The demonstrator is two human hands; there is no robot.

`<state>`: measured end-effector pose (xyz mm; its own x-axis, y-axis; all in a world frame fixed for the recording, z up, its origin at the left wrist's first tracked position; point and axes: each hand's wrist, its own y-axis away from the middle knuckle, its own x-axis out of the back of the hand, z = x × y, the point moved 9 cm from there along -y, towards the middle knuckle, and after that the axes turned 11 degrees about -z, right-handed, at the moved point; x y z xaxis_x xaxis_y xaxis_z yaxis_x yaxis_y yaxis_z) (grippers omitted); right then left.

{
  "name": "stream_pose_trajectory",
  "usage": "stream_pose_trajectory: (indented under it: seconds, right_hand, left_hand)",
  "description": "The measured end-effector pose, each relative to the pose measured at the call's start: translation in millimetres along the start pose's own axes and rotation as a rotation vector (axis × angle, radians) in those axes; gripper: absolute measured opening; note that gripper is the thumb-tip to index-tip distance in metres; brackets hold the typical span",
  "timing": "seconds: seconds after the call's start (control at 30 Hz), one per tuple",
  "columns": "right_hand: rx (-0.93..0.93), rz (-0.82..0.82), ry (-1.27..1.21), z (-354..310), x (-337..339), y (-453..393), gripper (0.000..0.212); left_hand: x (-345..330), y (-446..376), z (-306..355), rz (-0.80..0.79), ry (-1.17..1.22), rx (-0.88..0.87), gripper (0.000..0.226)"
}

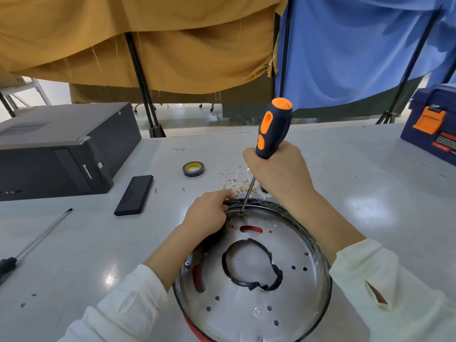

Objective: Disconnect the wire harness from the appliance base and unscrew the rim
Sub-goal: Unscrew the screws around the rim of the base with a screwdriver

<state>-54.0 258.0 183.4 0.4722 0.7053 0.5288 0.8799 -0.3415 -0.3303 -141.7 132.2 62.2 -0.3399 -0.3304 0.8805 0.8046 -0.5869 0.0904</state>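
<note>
The round metal appliance base (291, 287) lies bottom-up at the table's near edge, with a black ring of tape in its middle and a dark rim (320, 248) around it. My right hand (281, 174) grips an orange and black screwdriver (272, 129), its tip set on a screw at the far inner edge of the base. My left hand (209, 213) holds the far left rim with curled fingers. A white wire harness (238, 181) with brass terminals lies on the table just beyond the base.
A black computer case (61, 149) stands at the left, with a black slab (134, 195) and a roll of black tape (193, 168) beside it. A second long screwdriver (37, 240) lies at the near left. A blue toolbox (431, 124) sits far right.
</note>
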Motion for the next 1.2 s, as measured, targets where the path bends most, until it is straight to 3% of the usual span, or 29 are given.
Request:
stream_pose_trajectory:
  seconds: [0.4, 0.7, 0.87, 1.0, 1.13, 1.2]
  right_hand:
    - [0.020, 0.059, 0.024, -2.7, -17.7, -8.9, 0.035]
    - [0.085, -0.325, -0.133, -7.8, -42.7, -38.4, 0.031]
    - [0.142, -0.429, -0.164, -13.1, -51.5, -36.2, 0.029]
    - [0.134, -0.362, -0.109, -4.8, -50.3, -29.8, 0.034]
    - [0.251, -0.002, 0.271, -20.3, -28.3, -18.3, 0.035]
    - [0.265, 0.054, 0.192, -23.6, -25.0, -16.3, 0.033]
  left_hand:
    - [0.1, 5.2, 1.8, 0.028, -0.034, -0.017, 0.037]
    - [-2.1, 4.4, 2.8, 0.048, -0.046, -0.030, 0.038]
    - [-1.2, 5.6, 4.3, 0.079, -0.057, -0.038, 0.040]
    - [-0.7, 8.2, 6.3, 0.104, -0.093, -0.056, 0.038]
    - [-1.6, 8.2, 6.6, 0.101, -0.101, -0.052, 0.040]
    - [-1.6, 8.1, 6.6, 0.102, -0.103, -0.053, 0.041]
